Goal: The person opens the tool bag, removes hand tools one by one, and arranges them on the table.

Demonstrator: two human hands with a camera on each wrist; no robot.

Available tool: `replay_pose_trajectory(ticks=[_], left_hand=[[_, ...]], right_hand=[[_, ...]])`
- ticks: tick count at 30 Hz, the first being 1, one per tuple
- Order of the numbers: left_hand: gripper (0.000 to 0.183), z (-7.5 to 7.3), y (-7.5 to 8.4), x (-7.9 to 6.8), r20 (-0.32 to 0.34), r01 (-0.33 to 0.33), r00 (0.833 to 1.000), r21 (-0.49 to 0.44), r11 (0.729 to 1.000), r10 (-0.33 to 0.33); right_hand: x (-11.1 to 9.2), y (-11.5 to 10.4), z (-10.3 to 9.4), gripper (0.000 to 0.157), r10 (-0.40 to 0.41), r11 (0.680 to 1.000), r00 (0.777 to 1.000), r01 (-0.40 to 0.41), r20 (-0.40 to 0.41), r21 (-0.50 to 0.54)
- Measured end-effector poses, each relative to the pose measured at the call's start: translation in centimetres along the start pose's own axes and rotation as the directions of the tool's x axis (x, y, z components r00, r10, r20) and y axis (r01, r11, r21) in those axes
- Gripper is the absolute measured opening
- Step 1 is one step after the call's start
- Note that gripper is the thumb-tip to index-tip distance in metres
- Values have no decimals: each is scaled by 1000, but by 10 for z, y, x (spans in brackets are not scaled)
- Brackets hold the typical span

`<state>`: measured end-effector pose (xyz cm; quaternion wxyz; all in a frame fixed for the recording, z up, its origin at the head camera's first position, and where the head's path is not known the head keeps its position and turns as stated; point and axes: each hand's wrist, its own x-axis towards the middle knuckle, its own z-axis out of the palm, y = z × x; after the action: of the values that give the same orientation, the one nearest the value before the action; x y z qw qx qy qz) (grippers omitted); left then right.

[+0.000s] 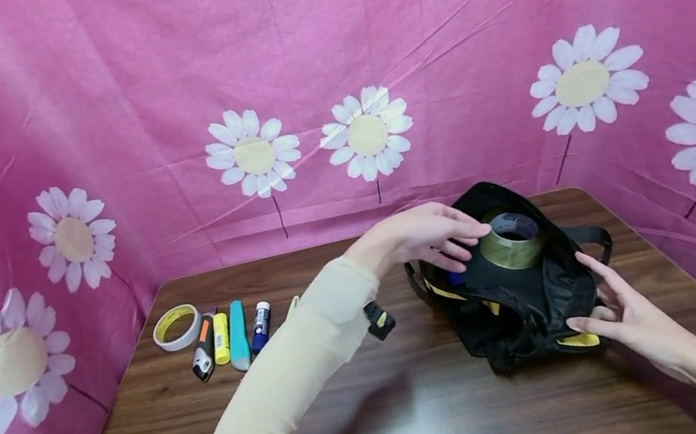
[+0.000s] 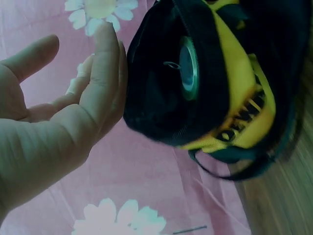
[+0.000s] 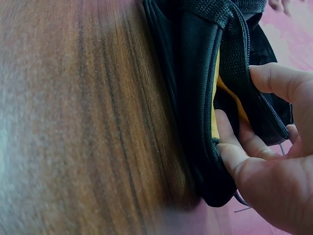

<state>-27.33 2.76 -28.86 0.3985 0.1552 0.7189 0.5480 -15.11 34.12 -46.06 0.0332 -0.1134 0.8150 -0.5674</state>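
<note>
A black tool bag [image 1: 477, 326] with yellow panels stands on the right part of the table, its zipped mouth gaping. Inside it sits a wide roll of tape [image 1: 509, 255], also visible as a pale ring, the tape roll [image 2: 189, 68], in the left wrist view. My left hand [image 1: 434, 233] hovers at the bag's mouth, fingers relaxed, holding nothing; the left wrist view shows the hand [image 2: 93, 93] beside the rim. With my right hand [image 1: 639, 326] I grip the bag's near right side. Up close, the right hand [image 3: 279, 171] has some fingers tucked into a yellow-lined opening.
Left on the table lie a roll of white tape [image 1: 176, 328], an orange-and-grey utility knife [image 1: 203, 349], a yellow stick [image 1: 220, 340], a teal cutter [image 1: 239, 335] and a blue glue stick [image 1: 260, 326]. A pink flowered cloth [image 1: 291, 42] hangs around the table.
</note>
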Motion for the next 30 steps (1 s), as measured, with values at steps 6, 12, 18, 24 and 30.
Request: replay_pose_trajectory(ticks=[6,12,18,24,30], left_hand=[[50,6,-1,39,-104,107,989,-4,994,-107],[88,3,-26,61,-202,176,963,-36,984,-180],[94,-5,-37,69,-176,183,963,-137,973,-206],[82,-4,-46,79,-177,203,956,-167,965,-232],[69,-2,-57,87,-201,221,944,-207,953,-262]], right_hand=[[0,1,0,100,7,1000,1000,-7,4,11],[-1,2,3,97,1,999,1000,-2,20,36],[-1,0,-1,97,-3,999,1000,2,19,40],[-2,0,-4,98,-4,999,1000,3,17,47],[-2,3,-3,96,-20,997,999,18,27,81]])
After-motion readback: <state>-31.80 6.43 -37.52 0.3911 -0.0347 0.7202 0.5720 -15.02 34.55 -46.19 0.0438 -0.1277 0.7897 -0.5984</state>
